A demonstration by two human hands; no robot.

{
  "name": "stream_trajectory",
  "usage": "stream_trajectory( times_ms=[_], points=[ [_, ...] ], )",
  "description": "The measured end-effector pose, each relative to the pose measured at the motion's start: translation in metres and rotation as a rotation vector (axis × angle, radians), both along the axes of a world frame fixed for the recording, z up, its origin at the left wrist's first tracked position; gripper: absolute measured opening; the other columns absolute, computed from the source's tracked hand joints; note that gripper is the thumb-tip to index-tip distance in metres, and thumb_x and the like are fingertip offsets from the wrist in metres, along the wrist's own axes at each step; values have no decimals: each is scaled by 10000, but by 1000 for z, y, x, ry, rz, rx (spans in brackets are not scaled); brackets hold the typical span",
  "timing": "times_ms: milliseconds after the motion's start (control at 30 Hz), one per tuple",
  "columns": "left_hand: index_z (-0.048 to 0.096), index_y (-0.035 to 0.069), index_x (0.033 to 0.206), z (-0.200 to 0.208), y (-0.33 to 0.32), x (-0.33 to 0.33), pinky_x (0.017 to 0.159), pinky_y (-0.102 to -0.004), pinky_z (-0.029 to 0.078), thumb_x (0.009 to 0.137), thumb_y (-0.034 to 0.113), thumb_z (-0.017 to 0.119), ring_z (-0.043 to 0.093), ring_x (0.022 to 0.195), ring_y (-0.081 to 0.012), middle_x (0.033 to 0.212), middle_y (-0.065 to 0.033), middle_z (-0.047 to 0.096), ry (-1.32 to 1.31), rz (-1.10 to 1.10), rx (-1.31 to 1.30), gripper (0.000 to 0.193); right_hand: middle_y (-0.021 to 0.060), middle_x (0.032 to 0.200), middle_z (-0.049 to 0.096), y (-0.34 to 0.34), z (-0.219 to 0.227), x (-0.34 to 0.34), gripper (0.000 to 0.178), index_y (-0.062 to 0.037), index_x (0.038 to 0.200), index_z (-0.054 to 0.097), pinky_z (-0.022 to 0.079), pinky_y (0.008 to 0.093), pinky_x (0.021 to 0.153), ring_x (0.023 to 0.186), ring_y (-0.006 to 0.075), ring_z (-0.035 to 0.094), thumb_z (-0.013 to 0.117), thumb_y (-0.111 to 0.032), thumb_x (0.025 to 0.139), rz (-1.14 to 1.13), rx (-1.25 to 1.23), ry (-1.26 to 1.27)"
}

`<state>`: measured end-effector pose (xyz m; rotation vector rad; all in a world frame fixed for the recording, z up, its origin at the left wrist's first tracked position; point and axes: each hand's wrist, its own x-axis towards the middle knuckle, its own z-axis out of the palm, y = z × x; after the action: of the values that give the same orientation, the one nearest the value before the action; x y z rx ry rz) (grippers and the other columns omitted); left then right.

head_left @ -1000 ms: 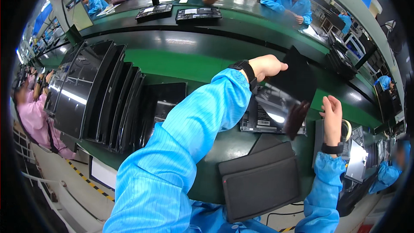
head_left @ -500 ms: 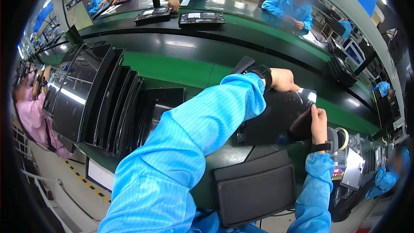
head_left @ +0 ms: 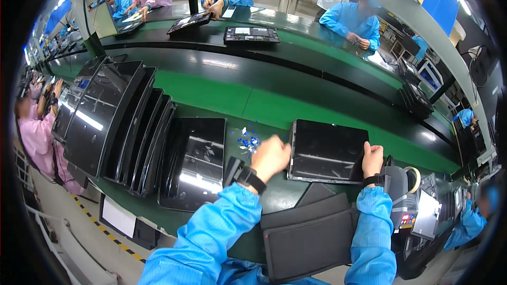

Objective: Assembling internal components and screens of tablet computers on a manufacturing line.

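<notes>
A black glossy screen panel (head_left: 330, 148) with a thin frame lies in front of me on the green bench. My right hand (head_left: 373, 159) is closed on its right edge, thumb up along the rim. At the opposite side my left hand (head_left: 271, 157) has its fingers curled at the left edge. Its fingertips are partly hidden. Beside that hand is a scatter of small blue and white scraps (head_left: 248, 141). Another dark screen panel (head_left: 194, 158) rests flat farther left. Dark grey padded slabs (head_left: 309, 243) overlap at the bench's near edge, below the panel.
Several screen panels (head_left: 119, 121) stand leaning in a row at the left. A grey device with a tape roll (head_left: 414, 179) sits to the right. Across the dark rail, a co-worker's hand (head_left: 215, 9) lifts an opened device (head_left: 189, 22); another opened device (head_left: 251, 34) lies beside it.
My left hand has come back from the panel's far edge to its left edge, uncovering the scraps. The panel has turned straighter. Across the bench, the co-worker has tilted up a device.
</notes>
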<state>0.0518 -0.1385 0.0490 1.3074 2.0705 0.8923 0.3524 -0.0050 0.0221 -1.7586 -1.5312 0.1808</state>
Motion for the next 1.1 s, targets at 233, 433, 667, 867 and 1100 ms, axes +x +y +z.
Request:
stream_trajectory(
  times_ms=[233, 433, 667, 867, 1100],
  points=[
    [596, 20, 806, -16, -4, 19, 708, -451, 488, 852, 366, 616, 634, 805, -356, 794, -171, 646, 86, -89, 20, 350, 243, 773, 621, -7, 0, -5, 354, -3, 881, 482, 470, 483, 685, 758, 442, 602, 648, -315, 873, -8, -30, -134],
    [542, 28, 811, -20, -3, 19, 702, -440, 469, 874, 347, 616, 617, 796, -338, 782, -157, 625, -22, -73, 11, 333, 274, 760, 624, -8, 0, -9, 384, 13, 872, 457, 476, 516, 665, 749, 463, 607, 637, -326, 878, -34, -42, -218],
    [546, 24, 820, -16, -4, 20, 711, -429, 475, 871, 349, 625, 628, 794, -327, 796, -162, 635, -44, -69, -14, 338, 288, 756, 622, -14, 3, -8, 388, 25, 897, 451, 474, 527, 665, 757, 474, 605, 612, -328, 892, -27, -54, -231],
    [572, 2, 839, -10, -7, 23, 707, -412, 487, 886, 375, 601, 635, 756, -325, 774, -171, 645, -48, -58, 16, 377, 271, 772, 623, -9, 3, -2, 374, 17, 899, 477, 475, 493, 693, 776, 456, 608, 609, -333, 892, -9, -75, -145],
    [562, -25, 997, 7, -33, 21, 734, -416, 488, 926, 338, 536, 639, 827, -352, 852, -200, 651, -419, 65, 258, 371, 94, 684, 607, 30, -16, 35, 309, 13, 829, 581, 434, 356, 563, 589, 204, 561, 545, -277, 930, 235, -314, 318]
  ],
)
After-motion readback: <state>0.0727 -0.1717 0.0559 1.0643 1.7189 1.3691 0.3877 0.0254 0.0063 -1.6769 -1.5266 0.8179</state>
